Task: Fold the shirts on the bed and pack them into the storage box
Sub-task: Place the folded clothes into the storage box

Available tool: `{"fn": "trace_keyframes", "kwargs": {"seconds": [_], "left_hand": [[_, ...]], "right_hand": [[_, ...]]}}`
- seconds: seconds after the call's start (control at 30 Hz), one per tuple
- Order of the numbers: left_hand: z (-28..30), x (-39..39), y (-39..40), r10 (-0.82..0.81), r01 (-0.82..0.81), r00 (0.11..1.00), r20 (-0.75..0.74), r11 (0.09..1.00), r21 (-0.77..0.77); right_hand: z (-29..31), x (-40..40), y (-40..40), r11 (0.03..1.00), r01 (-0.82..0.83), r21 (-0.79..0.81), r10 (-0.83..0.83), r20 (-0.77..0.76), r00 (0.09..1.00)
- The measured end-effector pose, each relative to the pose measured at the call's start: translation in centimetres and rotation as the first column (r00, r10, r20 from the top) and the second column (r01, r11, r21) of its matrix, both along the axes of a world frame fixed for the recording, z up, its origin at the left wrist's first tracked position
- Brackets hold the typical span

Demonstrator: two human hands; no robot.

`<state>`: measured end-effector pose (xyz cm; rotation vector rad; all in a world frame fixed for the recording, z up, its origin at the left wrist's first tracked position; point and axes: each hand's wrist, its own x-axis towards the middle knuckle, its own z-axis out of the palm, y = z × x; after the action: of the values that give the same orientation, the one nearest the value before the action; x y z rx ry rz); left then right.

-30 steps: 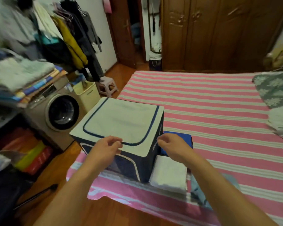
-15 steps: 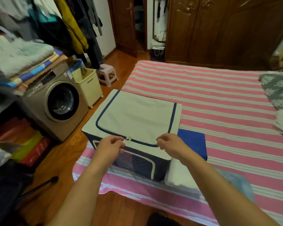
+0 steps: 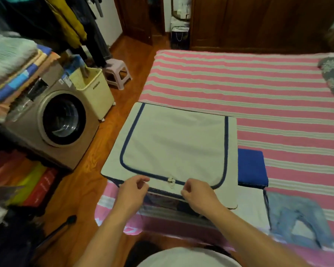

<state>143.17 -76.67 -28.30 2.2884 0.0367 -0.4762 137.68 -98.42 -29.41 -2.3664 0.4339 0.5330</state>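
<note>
Zipped cream fabric storage box with navy piping (image 3: 174, 143) sitting on near left corner of pink-and-white striped bed (image 3: 258, 89). Left hand (image 3: 132, 192) and right hand (image 3: 198, 195) at near lid edge, either side of white zipper pulls (image 3: 171, 182), fingers curled; whether grasping anything, cannot tell. Folded blue shirt (image 3: 252, 167) just right of box; folded white shirt (image 3: 251, 207) nearer.

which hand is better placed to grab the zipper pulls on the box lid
Probably the right hand: its curled fingers sit just right of the zipper pulls on the storage box. The left hand is a bit farther off.
</note>
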Motion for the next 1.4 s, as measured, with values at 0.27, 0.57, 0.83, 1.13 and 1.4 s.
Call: {"fn": "trace_keyframes", "kwargs": {"seconds": [0.27,0.57,0.83,1.13,1.4], "left_hand": [[-5.2,7.9,-2.5,-0.677,0.628,0.732,0.084,0.717,0.304],[-6.2,8.8,-4.5,-0.852,0.825,0.453,0.263,0.512,0.239],[-5.7,7.7,-3.6,-0.762,0.723,0.590,0.267,0.645,0.246],[-2.6,10.7,0.4,-0.544,0.530,0.839,-0.018,0.807,0.261],[0.3,24.0,7.4,-0.574,0.601,0.793,-0.204,0.681,0.419]], "right_hand": [[-3.6,3.4,7.3,0.903,0.310,-0.296,-0.286,0.121,0.950],[-2.6,2.8,7.9,0.845,0.518,-0.134,-0.496,0.165,0.853],[-2.6,3.6,6.3,0.876,0.465,-0.127,-0.437,0.198,0.878],[-3.0,3.7,5.9,0.934,0.318,-0.164,-0.312,0.065,0.948],[-3.0,5.5,4.7,0.965,0.243,-0.099,-0.254,-0.121,0.960]]}}
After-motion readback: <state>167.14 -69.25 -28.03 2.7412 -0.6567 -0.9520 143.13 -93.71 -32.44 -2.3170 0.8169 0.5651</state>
